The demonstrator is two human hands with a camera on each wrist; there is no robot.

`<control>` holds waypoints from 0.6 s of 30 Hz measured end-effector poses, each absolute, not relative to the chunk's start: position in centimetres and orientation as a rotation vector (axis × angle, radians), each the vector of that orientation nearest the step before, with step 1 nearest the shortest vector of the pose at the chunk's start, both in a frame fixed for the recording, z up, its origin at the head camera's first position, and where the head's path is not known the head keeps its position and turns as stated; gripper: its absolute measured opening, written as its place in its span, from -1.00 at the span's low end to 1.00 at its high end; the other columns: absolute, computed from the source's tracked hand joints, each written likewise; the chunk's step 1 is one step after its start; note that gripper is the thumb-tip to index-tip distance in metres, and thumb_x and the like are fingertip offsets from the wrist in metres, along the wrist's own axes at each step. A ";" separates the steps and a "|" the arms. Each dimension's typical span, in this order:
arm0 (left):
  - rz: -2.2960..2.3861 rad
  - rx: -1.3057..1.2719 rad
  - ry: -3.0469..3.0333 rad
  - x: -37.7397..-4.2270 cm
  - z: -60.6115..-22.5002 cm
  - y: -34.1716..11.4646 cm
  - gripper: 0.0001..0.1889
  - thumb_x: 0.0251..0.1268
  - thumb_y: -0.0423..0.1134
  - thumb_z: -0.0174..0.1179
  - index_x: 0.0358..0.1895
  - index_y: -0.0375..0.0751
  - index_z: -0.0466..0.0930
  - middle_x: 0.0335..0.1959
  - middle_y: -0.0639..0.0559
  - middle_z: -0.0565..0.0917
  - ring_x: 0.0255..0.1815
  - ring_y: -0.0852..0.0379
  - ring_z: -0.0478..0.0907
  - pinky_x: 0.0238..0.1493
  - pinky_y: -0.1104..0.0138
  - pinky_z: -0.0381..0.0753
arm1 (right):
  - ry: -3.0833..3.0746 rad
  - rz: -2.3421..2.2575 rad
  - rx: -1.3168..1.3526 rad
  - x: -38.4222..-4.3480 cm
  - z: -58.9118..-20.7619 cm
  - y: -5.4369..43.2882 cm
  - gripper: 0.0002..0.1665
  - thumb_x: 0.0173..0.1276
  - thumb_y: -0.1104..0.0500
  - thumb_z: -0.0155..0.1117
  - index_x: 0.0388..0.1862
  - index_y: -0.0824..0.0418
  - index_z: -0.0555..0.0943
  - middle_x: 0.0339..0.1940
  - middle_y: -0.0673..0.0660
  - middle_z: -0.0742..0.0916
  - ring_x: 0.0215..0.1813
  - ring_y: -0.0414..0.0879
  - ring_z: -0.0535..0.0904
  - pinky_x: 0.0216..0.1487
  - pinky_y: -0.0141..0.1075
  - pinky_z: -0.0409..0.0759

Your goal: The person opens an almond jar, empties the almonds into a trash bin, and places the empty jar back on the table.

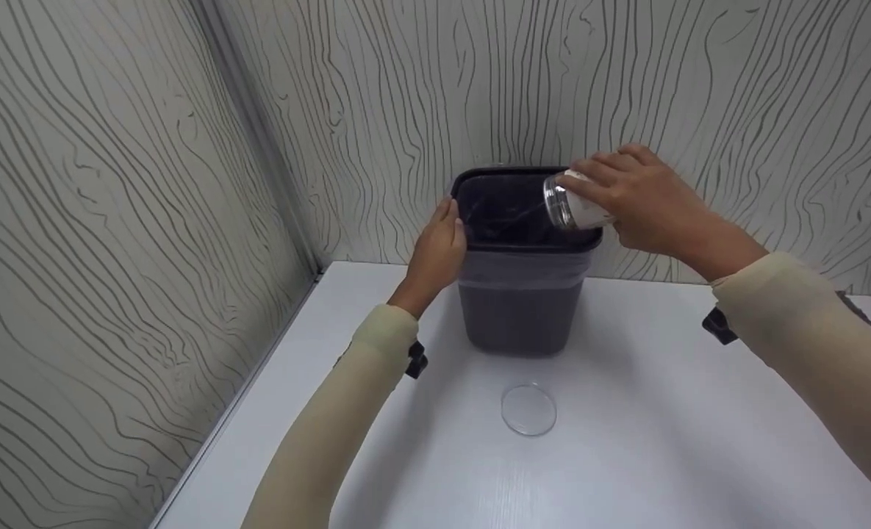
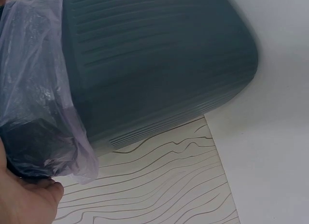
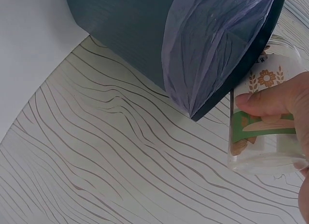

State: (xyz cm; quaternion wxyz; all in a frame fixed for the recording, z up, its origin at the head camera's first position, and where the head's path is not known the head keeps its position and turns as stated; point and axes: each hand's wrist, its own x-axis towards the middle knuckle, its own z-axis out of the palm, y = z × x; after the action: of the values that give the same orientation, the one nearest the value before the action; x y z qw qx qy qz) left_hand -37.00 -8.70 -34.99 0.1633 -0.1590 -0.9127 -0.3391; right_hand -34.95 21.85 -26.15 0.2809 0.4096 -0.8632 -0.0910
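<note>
A dark trash bin (image 1: 520,316) with a translucent liner (image 2: 34,64) folded over its rim stands on the white table. My left hand (image 1: 439,246) holds the bin by its left rim; in the left wrist view, part of that hand is out of frame. My right hand (image 1: 644,198) grips a clear jar (image 1: 586,206) with a printed label (image 3: 266,79). The jar is tilted, its mouth pointing left over the bin's opening. A faint pale streak runs inside the bin near the mouth; I cannot tell whether it is liquid or a liner fold.
On the white table (image 1: 450,455), a clear round lid (image 1: 528,409) lies in front of the bin. Behind the bin rises a wall (image 1: 398,110) with a wood-grain line pattern, and a similar panel (image 1: 112,257) stands at the left.
</note>
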 end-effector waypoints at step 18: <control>-0.951 -0.459 -2.598 -37.0 -34.9 -8.5 -0.44 0.69 -0.18 -0.36 0.56 -0.45 0.07 0.63 -0.22 0.08 0.63 -0.04 0.02 0.58 0.18 0.07 | -2.217 -0.311 1.162 -35.0 -26.3 21.2 0.08 -0.15 0.66 0.36 0.45 0.14 0.45 0.31 0.31 0.58 0.30 0.29 0.48 0.35 0.19 0.34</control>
State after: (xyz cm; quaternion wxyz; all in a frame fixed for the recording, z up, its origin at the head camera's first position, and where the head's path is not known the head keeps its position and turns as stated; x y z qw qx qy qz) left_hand -36.97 -8.53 -34.92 0.1679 -0.1614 -0.9132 -0.3344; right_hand -35.00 21.16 -26.26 0.3046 0.4388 -0.8372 -0.1174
